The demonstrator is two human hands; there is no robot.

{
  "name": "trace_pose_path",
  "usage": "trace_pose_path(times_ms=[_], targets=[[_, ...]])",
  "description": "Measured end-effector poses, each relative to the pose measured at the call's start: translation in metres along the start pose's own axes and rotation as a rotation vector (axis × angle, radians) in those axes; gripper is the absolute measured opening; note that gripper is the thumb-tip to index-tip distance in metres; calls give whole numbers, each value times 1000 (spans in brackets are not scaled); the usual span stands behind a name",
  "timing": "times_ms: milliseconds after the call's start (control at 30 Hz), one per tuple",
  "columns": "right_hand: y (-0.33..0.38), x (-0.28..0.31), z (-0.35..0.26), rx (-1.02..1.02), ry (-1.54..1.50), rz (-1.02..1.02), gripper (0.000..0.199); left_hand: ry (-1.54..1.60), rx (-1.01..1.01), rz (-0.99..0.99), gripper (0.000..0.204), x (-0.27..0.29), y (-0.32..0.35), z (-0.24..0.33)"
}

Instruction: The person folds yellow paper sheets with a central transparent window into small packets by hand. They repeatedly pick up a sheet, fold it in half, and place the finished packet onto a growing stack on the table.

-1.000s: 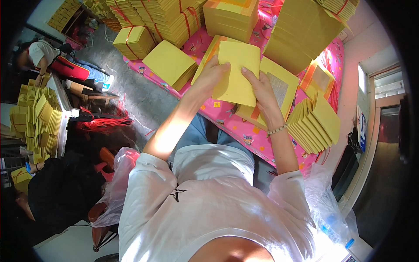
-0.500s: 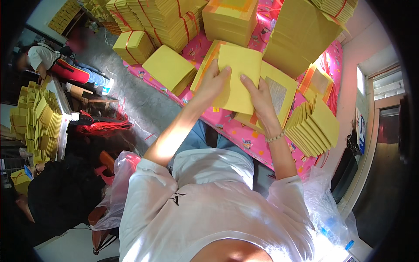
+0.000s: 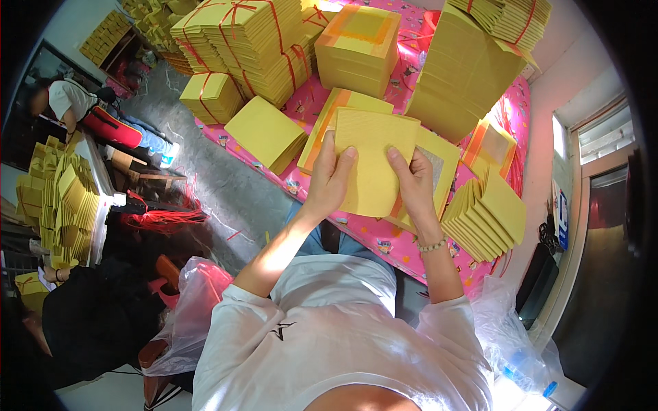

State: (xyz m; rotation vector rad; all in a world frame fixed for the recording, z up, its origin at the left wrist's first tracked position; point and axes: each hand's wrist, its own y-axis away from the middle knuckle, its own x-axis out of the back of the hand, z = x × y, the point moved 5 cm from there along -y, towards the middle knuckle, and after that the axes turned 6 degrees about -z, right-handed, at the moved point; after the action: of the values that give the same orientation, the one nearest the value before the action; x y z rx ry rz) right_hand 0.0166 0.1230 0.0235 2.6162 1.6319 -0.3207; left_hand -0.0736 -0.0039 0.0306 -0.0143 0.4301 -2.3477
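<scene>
Head view: my left hand [image 3: 330, 179] and right hand [image 3: 413, 183] both grip one yellow paper sheet [image 3: 373, 159], fingers curled over its near edge from either side, held up just above the pink patterned table cover [image 3: 356, 229]. Under the sheet lies a sheet with a silver square [image 3: 435, 168], and left of it an orange-edged stack [image 3: 322, 130]. Fanned yellow sheets [image 3: 486, 212] sit near right; tied bundles [image 3: 240, 41] far left. I judge the step as squaring or folding this sheet in hand. Next move calls for both thumbs to press evenly so the edges meet; the paper looks thin, so a light grip.
</scene>
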Motion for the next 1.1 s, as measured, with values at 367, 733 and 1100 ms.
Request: trace_pose_path(times_ms=[367,733,1100], targets=[[-2,-2,-5,93,-46,87,15,159,148,-35,36,3,12,1],[10,-4,5,-113,16,-107,26,255,296,0,29,17,22,-9],[19,-9,32,-235,120,-195,28,155,297,-44,28,26,27,-13]])
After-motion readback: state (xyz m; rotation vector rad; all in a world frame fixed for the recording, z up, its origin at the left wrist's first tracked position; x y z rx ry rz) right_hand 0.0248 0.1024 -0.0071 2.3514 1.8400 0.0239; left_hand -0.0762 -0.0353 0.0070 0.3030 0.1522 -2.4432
